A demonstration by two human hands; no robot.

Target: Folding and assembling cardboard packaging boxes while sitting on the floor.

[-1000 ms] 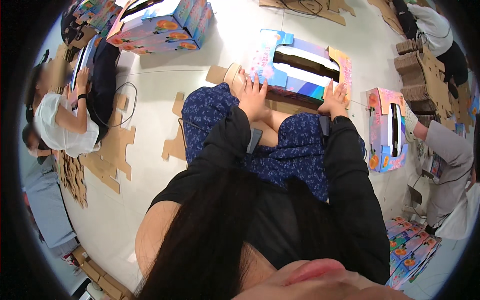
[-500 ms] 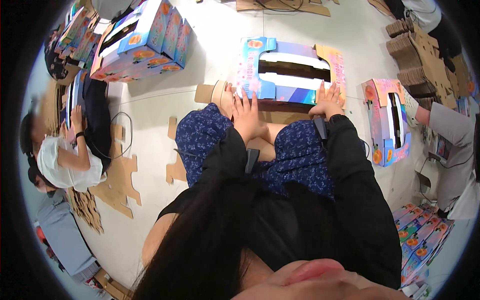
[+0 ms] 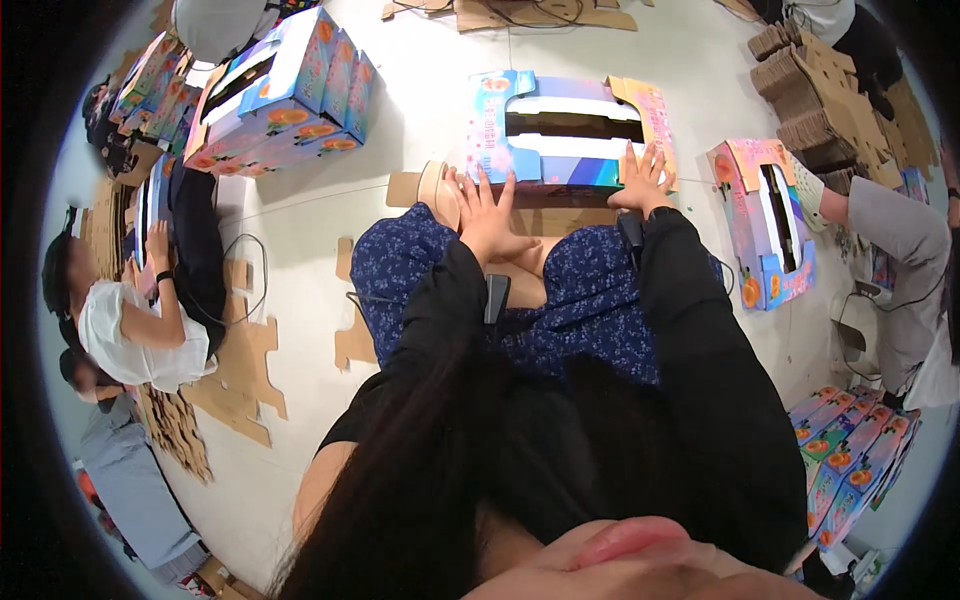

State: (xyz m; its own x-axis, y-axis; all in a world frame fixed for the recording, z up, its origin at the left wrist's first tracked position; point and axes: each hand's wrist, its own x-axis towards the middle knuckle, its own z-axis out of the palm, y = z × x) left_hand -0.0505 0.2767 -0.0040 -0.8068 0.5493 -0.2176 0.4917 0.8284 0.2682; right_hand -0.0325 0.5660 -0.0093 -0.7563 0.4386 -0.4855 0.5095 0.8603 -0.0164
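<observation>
A colourful printed carton (image 3: 575, 165) stands in front of my crossed legs, a long slot in its top with white flaps along it. Blue and orange corner pieces frame the slot at its two ends. My left hand (image 3: 487, 212) rests at the carton's near left corner, fingers spread and fingertips against its side. At the near right corner my right hand (image 3: 642, 183) lies with its fingers stretched out over the edge. Neither hand grips anything. The carton's bottom and far side are hidden.
Another carton (image 3: 768, 225) stands at right, and joined cartons (image 3: 290, 100) at upper left. Flat cardboard sheets (image 3: 810, 100) are stacked at far right. More cartons (image 3: 855, 450) lie lower right. A co-worker in a white top (image 3: 145, 325) sits left, near cardboard pieces (image 3: 240, 385) and a cable.
The view has shifted slightly. Both hands stay at the carton's near corners with fingers spread, and the slot's near white flap now lies lower and flatter.
</observation>
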